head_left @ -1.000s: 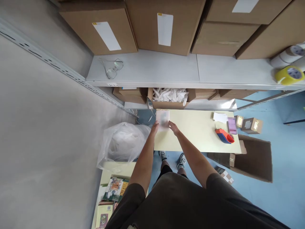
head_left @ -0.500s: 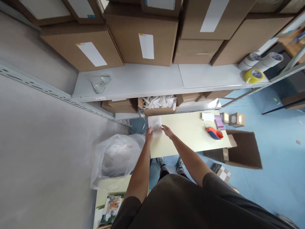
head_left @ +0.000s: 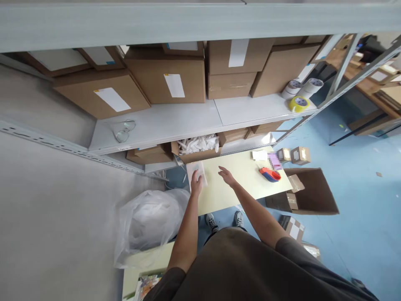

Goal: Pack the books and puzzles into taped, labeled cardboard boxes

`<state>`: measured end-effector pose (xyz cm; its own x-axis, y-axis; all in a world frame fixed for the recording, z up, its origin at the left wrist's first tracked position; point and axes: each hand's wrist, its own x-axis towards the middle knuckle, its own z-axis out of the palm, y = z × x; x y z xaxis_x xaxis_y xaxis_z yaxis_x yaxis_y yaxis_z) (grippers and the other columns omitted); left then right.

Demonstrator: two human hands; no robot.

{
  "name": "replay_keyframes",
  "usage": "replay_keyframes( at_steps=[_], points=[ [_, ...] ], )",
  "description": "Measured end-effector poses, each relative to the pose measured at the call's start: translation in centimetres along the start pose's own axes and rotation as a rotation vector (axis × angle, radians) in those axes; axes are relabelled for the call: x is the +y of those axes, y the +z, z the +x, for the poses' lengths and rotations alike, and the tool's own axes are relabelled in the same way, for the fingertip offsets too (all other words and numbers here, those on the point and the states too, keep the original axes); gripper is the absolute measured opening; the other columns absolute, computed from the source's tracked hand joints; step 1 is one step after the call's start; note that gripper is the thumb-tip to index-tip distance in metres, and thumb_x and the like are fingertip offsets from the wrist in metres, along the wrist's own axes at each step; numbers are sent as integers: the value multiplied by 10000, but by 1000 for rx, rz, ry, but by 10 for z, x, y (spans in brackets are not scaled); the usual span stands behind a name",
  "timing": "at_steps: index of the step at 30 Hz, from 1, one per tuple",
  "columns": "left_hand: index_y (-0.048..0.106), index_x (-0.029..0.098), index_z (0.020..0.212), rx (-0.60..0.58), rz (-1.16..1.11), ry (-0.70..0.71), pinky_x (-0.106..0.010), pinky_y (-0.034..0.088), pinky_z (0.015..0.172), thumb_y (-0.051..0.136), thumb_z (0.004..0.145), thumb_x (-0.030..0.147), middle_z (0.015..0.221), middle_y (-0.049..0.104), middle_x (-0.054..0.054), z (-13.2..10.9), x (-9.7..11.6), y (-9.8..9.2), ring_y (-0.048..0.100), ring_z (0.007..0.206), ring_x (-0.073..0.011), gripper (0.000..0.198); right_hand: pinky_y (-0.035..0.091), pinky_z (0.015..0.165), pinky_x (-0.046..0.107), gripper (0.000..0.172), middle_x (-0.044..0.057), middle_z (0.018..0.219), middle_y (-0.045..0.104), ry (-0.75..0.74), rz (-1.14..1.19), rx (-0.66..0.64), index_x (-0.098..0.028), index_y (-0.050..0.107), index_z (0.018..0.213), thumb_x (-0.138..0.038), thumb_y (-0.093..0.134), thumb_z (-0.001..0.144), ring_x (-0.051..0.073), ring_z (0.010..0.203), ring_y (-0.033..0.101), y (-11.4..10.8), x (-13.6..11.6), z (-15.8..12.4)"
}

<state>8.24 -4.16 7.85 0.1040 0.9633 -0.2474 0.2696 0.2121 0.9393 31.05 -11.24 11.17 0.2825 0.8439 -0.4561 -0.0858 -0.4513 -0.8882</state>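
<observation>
A flat pale pinkish packet (head_left: 201,168) lies at the left end of the cream table (head_left: 225,193). My left hand (head_left: 196,182) rests at the packet, thumb and fingers apart, and holds nothing that I can see. Over the table to the right of the packet is my right hand (head_left: 227,175), fingers spread, touching nothing. Farther right on the table are a red and blue tape dispenser (head_left: 270,174), a purple item (head_left: 275,160) and a white paper (head_left: 260,155).
Behind the table stands a shelf (head_left: 163,121) with cartons, glasses (head_left: 123,133) and tape rolls (head_left: 298,104). A box of white pieces (head_left: 199,145) sits below it. A plastic bag (head_left: 152,219) is at the left, an open carton (head_left: 316,192) at the right.
My right hand has come off the packet and moved right, its fingers spread. My left hand has moved onto the packet. The camera view has tilted up, showing more of the shelf.
</observation>
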Motion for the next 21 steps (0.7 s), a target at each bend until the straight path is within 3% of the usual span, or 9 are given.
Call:
replay_keyframes(
  at_steps=[4,9,14,21],
  points=[
    [609,325,1515,-65,-2,5,-404,291,1342,674,995,486,1690,501,-47,-6,12,21,382,1618,-258,549,446,1241,549,615,70,1621,593,-33,-11,45,-328,701,1461,-447,782,863,354,1493,543,-34,-2,-17],
    [581,304,1545,-108,17,24,-426,319,1328,631,1019,539,1716,467,-75,-15,27,58,364,1628,-273,578,518,1167,540,622,103,1619,589,-50,-49,89,-300,681,1487,-422,753,881,365,1504,531,-87,3,-34],
    [540,310,1589,-99,32,17,-444,355,1309,601,1035,532,1713,476,-83,-27,44,109,391,1616,-283,600,564,1107,508,627,121,1595,607,-60,-52,113,-291,682,1481,-425,764,875,366,1500,532,-157,11,-44],
    [522,291,1615,-115,40,-20,-427,362,1307,598,1038,532,1717,470,-95,-51,74,192,406,1610,-295,630,533,1149,534,639,122,1559,636,-88,-21,135,-293,692,1465,-452,781,853,369,1481,551,-247,15,-54]
  ],
)
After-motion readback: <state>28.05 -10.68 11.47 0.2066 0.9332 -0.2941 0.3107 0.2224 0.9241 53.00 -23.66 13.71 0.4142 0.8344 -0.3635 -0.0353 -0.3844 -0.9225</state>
